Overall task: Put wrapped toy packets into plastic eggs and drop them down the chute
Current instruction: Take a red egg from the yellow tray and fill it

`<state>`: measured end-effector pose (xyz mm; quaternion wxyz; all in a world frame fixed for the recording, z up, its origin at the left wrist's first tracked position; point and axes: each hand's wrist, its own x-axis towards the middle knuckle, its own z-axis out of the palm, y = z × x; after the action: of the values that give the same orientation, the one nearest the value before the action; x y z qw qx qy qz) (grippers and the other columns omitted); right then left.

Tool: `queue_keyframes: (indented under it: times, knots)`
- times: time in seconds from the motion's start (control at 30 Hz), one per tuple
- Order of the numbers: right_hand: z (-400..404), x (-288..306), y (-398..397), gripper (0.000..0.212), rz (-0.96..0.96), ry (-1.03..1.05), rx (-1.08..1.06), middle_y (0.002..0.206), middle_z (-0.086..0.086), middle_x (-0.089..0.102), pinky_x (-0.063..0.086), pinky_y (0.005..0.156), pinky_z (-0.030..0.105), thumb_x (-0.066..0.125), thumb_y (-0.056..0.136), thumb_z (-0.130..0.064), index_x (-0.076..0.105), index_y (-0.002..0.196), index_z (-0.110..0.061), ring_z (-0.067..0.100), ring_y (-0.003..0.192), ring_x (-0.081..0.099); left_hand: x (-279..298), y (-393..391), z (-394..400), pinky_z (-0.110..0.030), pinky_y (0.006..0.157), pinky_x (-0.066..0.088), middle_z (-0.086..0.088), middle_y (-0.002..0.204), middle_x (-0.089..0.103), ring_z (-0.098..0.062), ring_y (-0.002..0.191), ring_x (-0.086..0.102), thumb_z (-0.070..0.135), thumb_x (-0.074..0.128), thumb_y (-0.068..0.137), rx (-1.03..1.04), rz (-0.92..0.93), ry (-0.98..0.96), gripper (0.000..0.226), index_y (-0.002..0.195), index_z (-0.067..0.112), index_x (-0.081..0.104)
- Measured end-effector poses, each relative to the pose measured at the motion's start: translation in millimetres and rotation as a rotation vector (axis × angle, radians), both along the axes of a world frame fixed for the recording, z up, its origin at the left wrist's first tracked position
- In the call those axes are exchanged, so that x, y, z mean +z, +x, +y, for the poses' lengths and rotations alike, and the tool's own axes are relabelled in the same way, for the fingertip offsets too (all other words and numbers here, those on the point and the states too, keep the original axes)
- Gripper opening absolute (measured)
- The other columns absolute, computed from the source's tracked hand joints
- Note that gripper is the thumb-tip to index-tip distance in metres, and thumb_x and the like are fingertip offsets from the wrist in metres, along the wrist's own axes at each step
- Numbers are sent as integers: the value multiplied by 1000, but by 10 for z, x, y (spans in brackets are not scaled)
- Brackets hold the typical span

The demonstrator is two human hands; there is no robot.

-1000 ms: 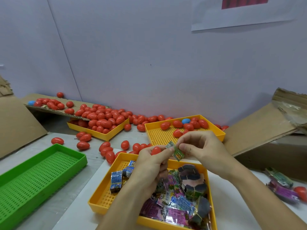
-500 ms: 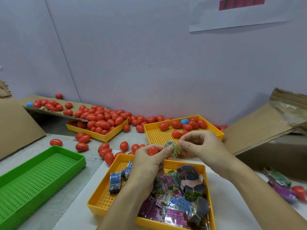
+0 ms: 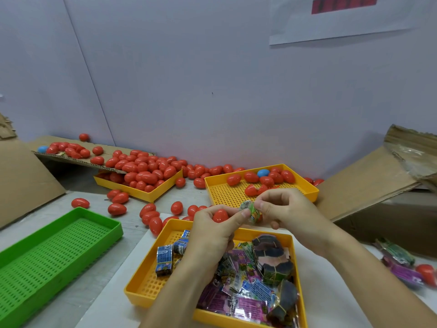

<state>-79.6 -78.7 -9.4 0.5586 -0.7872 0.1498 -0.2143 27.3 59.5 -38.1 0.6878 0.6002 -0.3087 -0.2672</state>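
Between the two hands, above the far rim of the near yellow tray (image 3: 151, 284):

- Toy packet (image 3: 248, 210): green printed wrapper, rolled or crumpled into a small wad. Pinched by the right hand (image 3: 287, 215), its fingers (image 3: 262, 205) curled onto it, and pressed from the other side by the left thumb. Judged light, soft and crinkly, with a slick film; best taken by the wad's body with fingertips from opposite sides, squeezed small enough to enter an egg half.
- Left hand (image 3: 212, 235): curled round a red plastic egg (image 3: 220, 215), held just beside the packet. Whether the egg is parted or closed cannot be told. Judged a light, stiff, smooth shell that may slip; hold round the widest part. A sliver of red shows under the packet; it may be an egg half.
- Near yellow tray: stock of wrapped packets (image 3: 238, 294), purple, blue and green, plus small blue boxes (image 3: 164, 258) towards its left side.
- Far yellow tray (image 3: 307, 191), beyond the hands: a few red eggs and one blue egg (image 3: 263, 173).
- Left yellow tray (image 3: 151, 197), towards the back wall: heaped with red eggs (image 3: 144, 171); loose eggs are scattered on the surface around it.
- Green tray (image 3: 99, 221), near left edge of the surface.
- Cardboard ramp (image 3: 369, 181), right edge; likely the chute, not certain.
- Stray packets (image 3: 397, 259), near right corner.
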Motion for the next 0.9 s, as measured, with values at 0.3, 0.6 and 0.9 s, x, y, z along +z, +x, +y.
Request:
queue_keyframes:
  times: [0.3, 0.6, 0.9]
  knots:
    - [-53, 3, -6, 21, 23, 201, 67, 92, 26, 59, 43, 64, 30, 57, 97, -17, 71, 95, -2, 27, 81, 52, -4, -12, -6, -24, 43, 36, 5, 52, 43, -11, 45, 38, 23, 76, 85, 38, -43, 35, 12, 75, 19, 72]
    - [8, -21, -21, 21, -156, 22, 43, 94, 8, 70, 61, 81, 37, 68, 83, -26, 74, 92, -8, 22, 95, 68, -21, -11, -11, -25, 45, 35, 3, 53, 42, -11, 44, 37, 21, 73, 87, 66, -36, 55, 17, 70, 21, 69]
    - [20, -51, 4, 11, -179, 2, 28, 78, -2, 73, 47, 54, 11, 65, 91, -18, 73, 90, -10, 1, 64, 64, -30, -11, -17, -25, 44, 36, 4, 50, 42, -11, 43, 38, 19, 73, 87, 59, -34, 30, 17, 70, 20, 69]
